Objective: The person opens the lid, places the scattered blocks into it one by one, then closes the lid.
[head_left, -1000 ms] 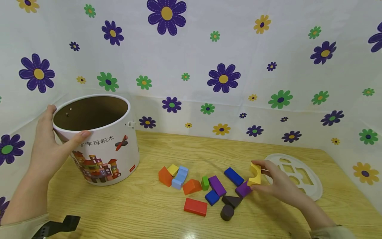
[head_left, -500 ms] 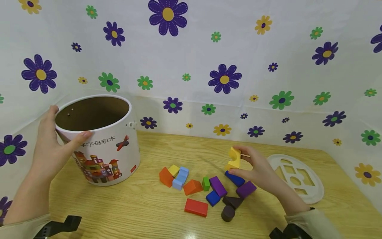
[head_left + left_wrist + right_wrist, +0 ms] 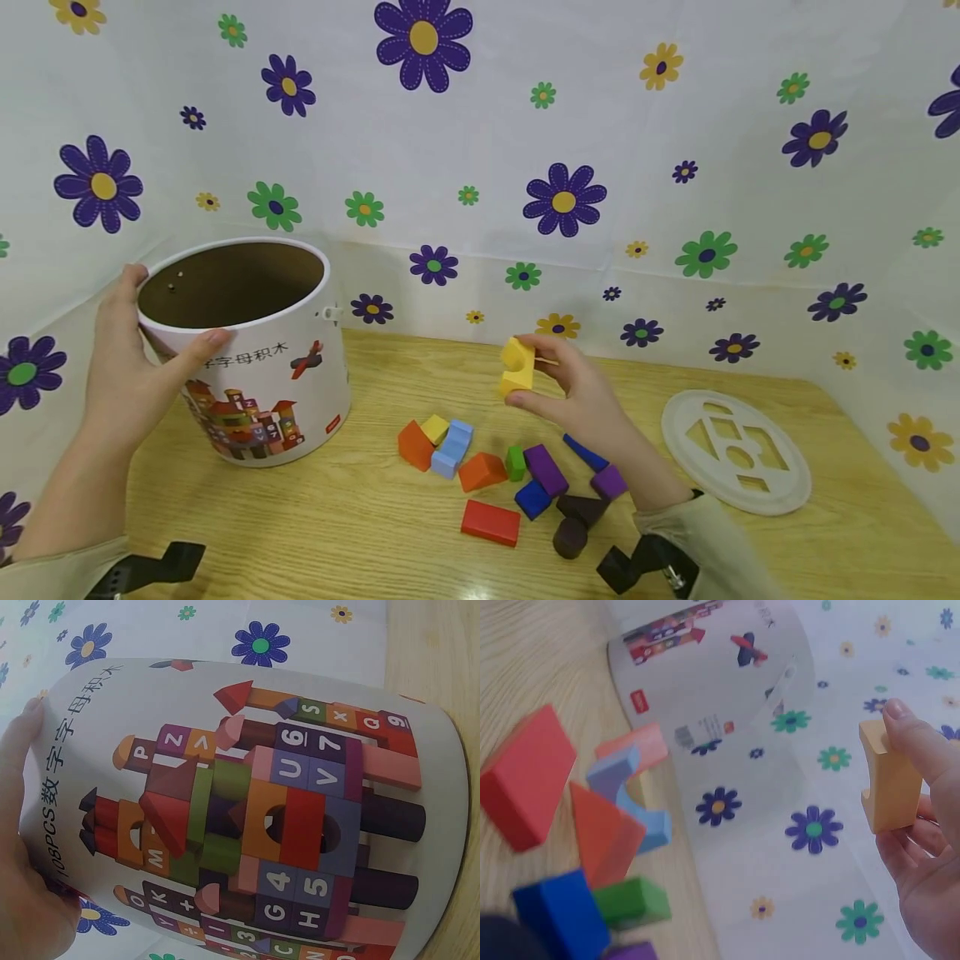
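At the left of the head view stands a white round bucket (image 3: pixel 262 375) with printed toy blocks on its side and an open top. My left hand (image 3: pixel 131 367) grips its near left rim, thumb over the front and fingers round the back. A yellow arch block (image 3: pixel 519 379) is pinched between the thumb and fingers of my right hand (image 3: pixel 573 387), held above the table. The same arch block (image 3: pixel 892 784) shows in the right wrist view, its cut-out facing away from the palm. In the left wrist view the bucket (image 3: pixel 150 697) fills most of the frame.
Several coloured wooden blocks lie mid-table, among them a red block (image 3: pixel 491 522), a light blue block (image 3: pixel 452 448) and a dark cylinder (image 3: pixel 570 537). A white lid with shaped holes (image 3: pixel 787 492) lies at the right. A flowered cloth (image 3: pixel 465 142) hangs behind the table.
My right hand has carried the yellow arch block leftward and up, away from the purple block and the lid towards the bucket. My left hand stays on the bucket.
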### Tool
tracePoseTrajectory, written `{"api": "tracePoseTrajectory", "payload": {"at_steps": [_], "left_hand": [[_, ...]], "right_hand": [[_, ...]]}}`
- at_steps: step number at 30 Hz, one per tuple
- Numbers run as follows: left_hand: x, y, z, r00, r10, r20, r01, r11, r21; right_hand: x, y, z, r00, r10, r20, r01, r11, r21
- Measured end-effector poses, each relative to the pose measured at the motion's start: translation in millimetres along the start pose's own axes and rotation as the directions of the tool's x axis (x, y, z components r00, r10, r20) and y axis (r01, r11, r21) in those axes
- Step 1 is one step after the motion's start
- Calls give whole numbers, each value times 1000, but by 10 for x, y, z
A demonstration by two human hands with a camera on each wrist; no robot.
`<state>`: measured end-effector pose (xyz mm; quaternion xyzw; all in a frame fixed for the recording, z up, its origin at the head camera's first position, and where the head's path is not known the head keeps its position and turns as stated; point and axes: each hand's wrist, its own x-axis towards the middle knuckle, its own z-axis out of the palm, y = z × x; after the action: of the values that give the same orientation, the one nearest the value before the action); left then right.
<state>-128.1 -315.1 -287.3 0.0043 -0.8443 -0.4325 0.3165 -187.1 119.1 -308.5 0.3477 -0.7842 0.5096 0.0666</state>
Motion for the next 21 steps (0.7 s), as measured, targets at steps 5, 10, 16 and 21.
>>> {"api": "tracePoseTrajectory", "payload": {"at_steps": [5, 10, 16, 21], "left_hand": [[11, -10, -13, 1000, -1, 9, 1, 1000, -9], [11, 4, -21, 1000, 0, 20, 0, 1000, -6], [-5, 13, -26, 1000, -5, 13, 5, 1000, 1], [-6, 15, -25, 1000, -11, 7, 11, 1000, 6]], "right_hand": [[159, -108, 156, 999, -51, -18, 52, 997, 65], [263, -217, 319, 997, -75, -29, 78, 988, 130], [403, -300, 524, 996, -92, 3, 90, 980, 178], [536, -381, 715, 997, -70, 23, 64, 976, 207]]}}
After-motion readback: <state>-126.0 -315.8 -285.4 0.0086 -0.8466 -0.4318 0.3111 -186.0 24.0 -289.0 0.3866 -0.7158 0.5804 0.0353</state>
